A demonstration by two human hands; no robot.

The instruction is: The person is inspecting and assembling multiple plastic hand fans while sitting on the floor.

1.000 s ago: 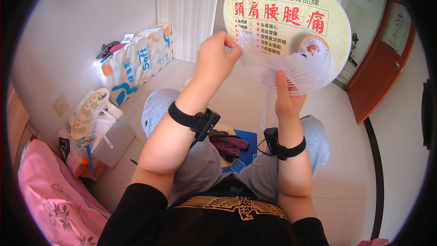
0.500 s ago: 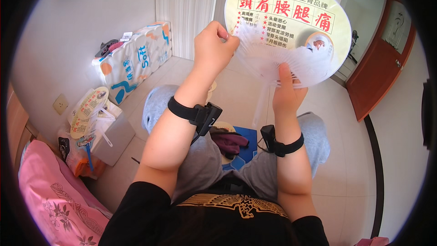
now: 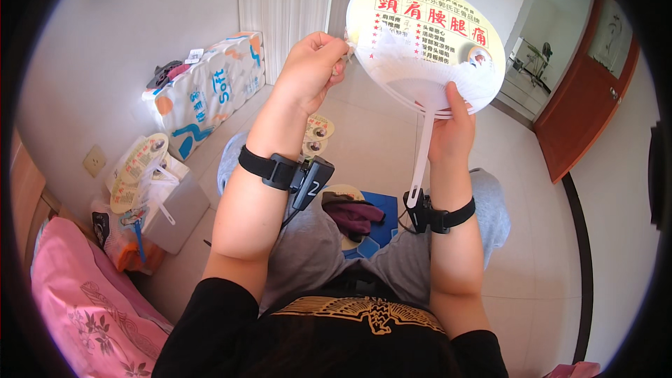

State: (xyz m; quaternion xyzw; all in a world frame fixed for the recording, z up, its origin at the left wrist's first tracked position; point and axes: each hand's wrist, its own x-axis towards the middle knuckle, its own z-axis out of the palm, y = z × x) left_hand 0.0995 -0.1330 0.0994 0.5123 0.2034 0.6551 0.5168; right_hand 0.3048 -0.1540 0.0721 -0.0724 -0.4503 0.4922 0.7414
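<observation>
A round hand fan [image 3: 434, 45] with pale yellow printed paper, white plastic ribs and a white handle [image 3: 423, 154] is raised in front of me, handle downward. My right hand [image 3: 451, 129] grips it at the ribs beside the handle, thumb laid over the front and fingers hidden behind. At the fan's left edge my left hand [image 3: 315, 66] is closed in a pinch. A small pale crumpled bit, seemingly the paper's edge, shows at its fingertips. Black straps with small devices circle both forearms.
Round yellow printed pieces [image 3: 320, 128] lie past my left knee. Between my legs is a dark and purple cloth bundle [image 3: 353, 217] on something blue. More fans [image 3: 143, 168] lean on a grey box at left, near a wrapped tissue pack [image 3: 210, 91]. A brown door [image 3: 584, 91] stands right.
The fan has come slightly lower and turned, so its handle shows clearly over my right forearm. My left hand has shifted a little left, with a crumpled pale bit now visible at its fingers.
</observation>
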